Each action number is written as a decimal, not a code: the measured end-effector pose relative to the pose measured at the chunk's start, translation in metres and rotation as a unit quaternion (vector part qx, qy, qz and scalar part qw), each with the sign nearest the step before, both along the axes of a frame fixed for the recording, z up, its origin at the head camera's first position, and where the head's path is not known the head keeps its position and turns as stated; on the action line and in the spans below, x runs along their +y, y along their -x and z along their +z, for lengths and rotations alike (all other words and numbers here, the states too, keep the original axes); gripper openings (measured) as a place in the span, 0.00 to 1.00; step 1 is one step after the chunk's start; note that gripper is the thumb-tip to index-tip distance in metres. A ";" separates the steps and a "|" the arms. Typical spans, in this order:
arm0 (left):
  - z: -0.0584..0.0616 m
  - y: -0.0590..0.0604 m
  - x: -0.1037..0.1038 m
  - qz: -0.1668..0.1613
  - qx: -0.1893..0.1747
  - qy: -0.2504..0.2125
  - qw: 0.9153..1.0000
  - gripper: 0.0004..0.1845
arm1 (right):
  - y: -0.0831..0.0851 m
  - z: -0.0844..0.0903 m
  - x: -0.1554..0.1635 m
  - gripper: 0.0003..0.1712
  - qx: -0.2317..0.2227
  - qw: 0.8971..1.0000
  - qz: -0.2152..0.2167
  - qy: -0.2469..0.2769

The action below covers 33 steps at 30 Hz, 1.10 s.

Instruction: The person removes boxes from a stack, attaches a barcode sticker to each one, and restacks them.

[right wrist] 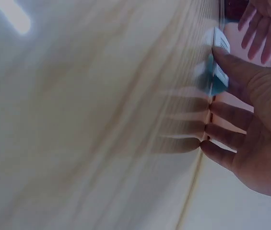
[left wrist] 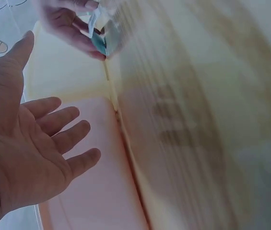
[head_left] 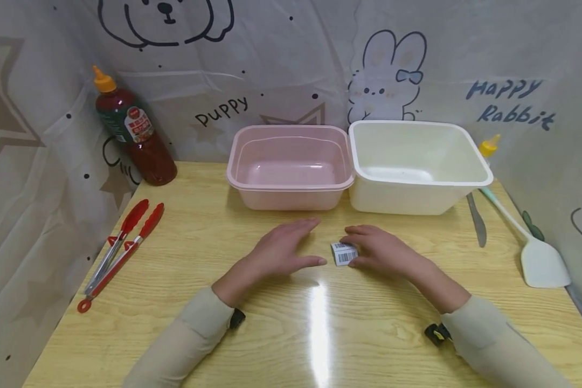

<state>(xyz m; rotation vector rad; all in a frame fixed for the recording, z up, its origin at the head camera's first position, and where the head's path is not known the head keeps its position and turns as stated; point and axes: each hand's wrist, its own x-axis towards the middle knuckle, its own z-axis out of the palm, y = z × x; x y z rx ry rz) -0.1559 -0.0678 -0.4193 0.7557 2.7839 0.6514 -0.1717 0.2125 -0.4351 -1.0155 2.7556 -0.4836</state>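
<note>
A small folded-looking piece with white barcode labels [head_left: 344, 253] and a teal part [right wrist: 218, 82] stands on the wooden table, in front of the gap between the two tubs. My right hand [head_left: 385, 250] holds it at its right end, thumb on the near side and index finger on the far side. In the right wrist view the other fingers reach down to the tabletop. To the left of the piece, my left hand [head_left: 285, 250] hovers apart from it with thumb and fingers spread, palm facing it, holding nothing.
Behind the hands stand a pink tub [head_left: 291, 198] and a white tub [head_left: 397, 199] side by side. Red-tipped tongs [head_left: 121, 250] and a sauce bottle [head_left: 136, 134] are at the left. A knife [head_left: 477, 222], a white spatula [head_left: 543, 264] and a yellow-capped bottle [head_left: 489, 146] are at the right.
</note>
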 end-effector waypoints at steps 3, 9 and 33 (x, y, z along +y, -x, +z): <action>0.001 0.001 0.002 -0.003 -0.001 -0.002 1.000 0.47 | 0.003 0.000 -0.008 0.24 0.020 1.000 0.012 0.011; 0.002 0.003 0.005 0.014 -0.015 -0.025 0.999 0.41 | 0.009 0.000 -0.023 0.11 0.046 0.998 0.027 0.015; 0.009 0.001 -0.001 0.138 -0.127 -0.291 0.938 0.05 | 0.005 0.027 -0.059 0.08 -0.115 0.968 -0.100 0.200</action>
